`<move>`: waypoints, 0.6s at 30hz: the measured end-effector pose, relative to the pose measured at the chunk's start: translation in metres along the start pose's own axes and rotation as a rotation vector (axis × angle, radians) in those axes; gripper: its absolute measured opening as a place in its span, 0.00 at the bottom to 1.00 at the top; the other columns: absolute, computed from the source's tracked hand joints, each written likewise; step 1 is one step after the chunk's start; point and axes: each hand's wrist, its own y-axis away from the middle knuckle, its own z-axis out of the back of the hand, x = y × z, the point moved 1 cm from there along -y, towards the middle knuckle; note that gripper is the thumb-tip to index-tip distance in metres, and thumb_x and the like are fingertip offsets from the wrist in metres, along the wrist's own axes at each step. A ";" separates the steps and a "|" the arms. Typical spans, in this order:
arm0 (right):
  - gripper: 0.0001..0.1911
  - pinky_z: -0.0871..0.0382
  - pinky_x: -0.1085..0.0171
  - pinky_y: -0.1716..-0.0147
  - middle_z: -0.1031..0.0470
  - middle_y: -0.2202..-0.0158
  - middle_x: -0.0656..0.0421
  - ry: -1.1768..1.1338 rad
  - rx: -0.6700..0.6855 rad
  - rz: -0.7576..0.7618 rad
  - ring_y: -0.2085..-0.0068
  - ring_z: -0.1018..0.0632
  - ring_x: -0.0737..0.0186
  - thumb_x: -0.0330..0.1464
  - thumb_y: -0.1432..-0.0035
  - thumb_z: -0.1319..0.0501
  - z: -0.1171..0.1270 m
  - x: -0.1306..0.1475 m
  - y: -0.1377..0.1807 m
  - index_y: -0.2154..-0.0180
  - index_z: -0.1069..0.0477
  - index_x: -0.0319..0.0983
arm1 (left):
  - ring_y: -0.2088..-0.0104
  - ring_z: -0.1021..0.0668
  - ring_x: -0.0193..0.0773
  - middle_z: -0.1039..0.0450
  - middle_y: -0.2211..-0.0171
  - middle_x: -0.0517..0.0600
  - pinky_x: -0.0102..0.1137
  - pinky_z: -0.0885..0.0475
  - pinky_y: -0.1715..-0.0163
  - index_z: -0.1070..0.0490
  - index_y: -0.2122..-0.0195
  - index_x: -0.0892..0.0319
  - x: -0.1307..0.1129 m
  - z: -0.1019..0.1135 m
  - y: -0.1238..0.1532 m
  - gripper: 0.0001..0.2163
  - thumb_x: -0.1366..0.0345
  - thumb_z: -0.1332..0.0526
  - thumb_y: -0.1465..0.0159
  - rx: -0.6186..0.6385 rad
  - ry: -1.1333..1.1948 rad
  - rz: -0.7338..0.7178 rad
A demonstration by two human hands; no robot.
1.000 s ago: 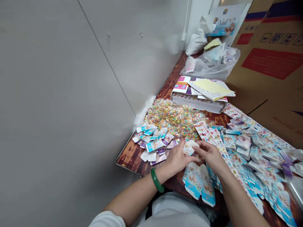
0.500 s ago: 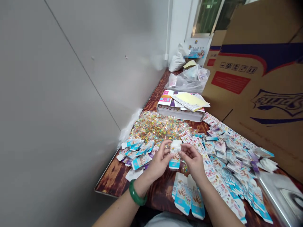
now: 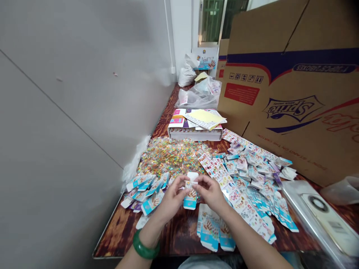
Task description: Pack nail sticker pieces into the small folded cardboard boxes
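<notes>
Both hands hold one small blue and white printed carton [image 3: 190,194] upright above the wooden table [image 3: 168,231]. My left hand [image 3: 169,201], with a green bangle [image 3: 145,247] on its wrist, grips the carton's left side. My right hand [image 3: 210,192] pinches its top right edge. Flat cartons [image 3: 211,229] of the same print lie just below the hands. A pile of small colourful packets in clear wrap [image 3: 174,157] lies beyond them.
Folded small cartons [image 3: 146,186] lie left of the hands, and many flat ones with sticker sheets [image 3: 252,179] spread right. Farther back are a white box with papers [image 3: 196,127], plastic bags [image 3: 200,93] and a big brown cardboard box [image 3: 294,93]. A grey wall runs along the left.
The hands lifted a small carton off the table and now hold it upright between them. The view tilted up, showing more of the room.
</notes>
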 end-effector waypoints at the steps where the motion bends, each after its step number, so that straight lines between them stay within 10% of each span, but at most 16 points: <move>1: 0.06 0.37 0.67 0.74 0.34 0.78 0.62 0.048 -0.011 0.034 0.74 0.32 0.66 0.34 0.54 0.36 0.000 0.001 0.000 0.76 0.29 0.38 | 0.58 0.26 0.39 0.31 0.55 0.53 0.33 0.31 0.59 0.44 0.48 0.56 0.002 -0.002 0.000 0.20 0.63 0.41 0.42 -0.010 -0.057 -0.023; 4: 0.04 0.35 0.67 0.72 0.31 0.74 0.60 0.103 -0.058 0.094 0.71 0.30 0.65 0.32 0.53 0.36 -0.003 0.000 -0.001 0.76 0.28 0.39 | 0.47 0.32 0.44 0.38 0.46 0.56 0.40 0.36 0.49 0.53 0.41 0.55 0.009 -0.012 0.001 0.33 0.65 0.38 0.45 -0.115 -0.293 -0.109; 8: 0.16 0.32 0.66 0.71 0.26 0.66 0.58 0.089 -0.070 0.116 0.69 0.26 0.64 0.31 0.50 0.38 -0.005 0.001 0.000 0.56 0.29 0.42 | 0.47 0.32 0.47 0.36 0.48 0.59 0.45 0.38 0.47 0.47 0.45 0.60 0.013 -0.024 -0.001 0.25 0.68 0.42 0.44 -0.276 -0.556 -0.152; 13: 0.06 0.31 0.63 0.65 0.23 0.65 0.55 0.241 0.026 0.310 0.62 0.24 0.59 0.32 0.47 0.39 -0.003 0.013 -0.001 0.66 0.23 0.40 | 0.50 0.29 0.46 0.32 0.54 0.58 0.43 0.33 0.52 0.43 0.49 0.61 0.012 -0.023 -0.003 0.19 0.69 0.45 0.43 -0.294 -0.699 -0.188; 18: 0.06 0.30 0.64 0.68 0.23 0.72 0.57 0.059 -0.035 0.106 0.69 0.24 0.62 0.35 0.51 0.36 -0.009 0.017 -0.007 0.70 0.24 0.39 | 0.50 0.29 0.48 0.34 0.53 0.60 0.44 0.33 0.53 0.43 0.51 0.62 0.014 -0.018 -0.001 0.19 0.69 0.46 0.44 -0.341 -0.814 -0.267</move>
